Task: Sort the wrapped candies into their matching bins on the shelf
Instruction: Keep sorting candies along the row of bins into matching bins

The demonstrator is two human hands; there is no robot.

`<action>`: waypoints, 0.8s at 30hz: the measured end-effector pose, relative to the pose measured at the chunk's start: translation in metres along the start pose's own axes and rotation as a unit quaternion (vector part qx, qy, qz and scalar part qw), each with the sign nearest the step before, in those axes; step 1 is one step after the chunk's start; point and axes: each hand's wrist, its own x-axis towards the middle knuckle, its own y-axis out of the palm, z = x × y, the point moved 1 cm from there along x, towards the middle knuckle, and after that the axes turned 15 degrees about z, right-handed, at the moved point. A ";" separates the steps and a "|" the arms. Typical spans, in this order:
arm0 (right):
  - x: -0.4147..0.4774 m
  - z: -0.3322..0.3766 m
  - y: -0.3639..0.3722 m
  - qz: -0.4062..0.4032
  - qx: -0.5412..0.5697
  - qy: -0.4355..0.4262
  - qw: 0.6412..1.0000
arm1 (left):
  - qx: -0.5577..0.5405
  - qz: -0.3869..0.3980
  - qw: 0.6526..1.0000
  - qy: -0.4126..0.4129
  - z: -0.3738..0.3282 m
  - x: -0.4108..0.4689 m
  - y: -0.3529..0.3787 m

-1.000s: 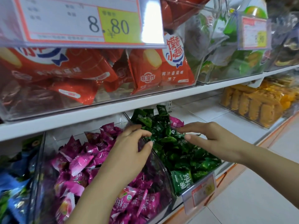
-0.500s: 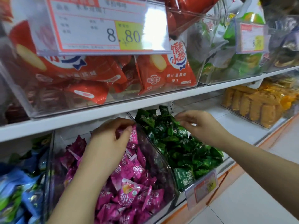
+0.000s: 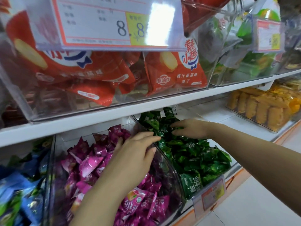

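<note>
Green wrapped candies point(image 3: 195, 154) heaped in a clear bin on the lower shelf, piled high at the back and spilling down toward the front. Just to the left, pink wrapped candies point(image 3: 91, 163) filling the neighbouring clear bin point(image 3: 169, 173), with a curved transparent wall between the two heaps.

Right hand point(image 3: 190, 128) lying on top of the green heap near the back, palm down, fingers pointing left with their tips sunk among the wrappers. Cannot tell whether a candy is pinched there.

Left hand point(image 3: 136, 159) stretched over the pink bin, fingers fairly straight and spread apart, tips reaching across the dividing wall to touch the edge of the green heap. Nothing visibly held. The two hands near each other but apart.

Small price tag point(image 3: 211, 193) clipped at the front of the green bin. Further left, blue wrapped candies point(image 3: 19, 185) in another bin. Further right on the same shelf, yellow-orange snacks point(image 3: 260, 108) in a clear box.

Above, the white shelf edge point(image 3: 114, 115) carrying clear bins of red snack packs point(image 3: 175, 74) and, to the right, green bags point(image 3: 244, 62). Large price card point(image 3: 104, 23) hanging in front of the red packs, partly washed out by glare.
</note>
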 end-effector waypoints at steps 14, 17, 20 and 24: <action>-0.053 -0.018 0.020 0.056 -0.077 -0.013 0.995 | -0.016 0.030 0.999 0.005 0.001 0.000 0.005; -0.052 -0.018 0.027 0.067 -0.043 0.004 0.997 | -0.021 0.032 0.999 0.006 0.001 -0.001 0.005; -0.044 -0.015 0.015 0.065 0.014 0.043 0.997 | -0.023 0.033 0.999 0.007 0.002 -0.001 0.006; -0.028 -0.003 -0.003 -0.013 0.026 0.008 1.000 | -0.026 0.025 0.999 0.007 0.002 0.000 0.005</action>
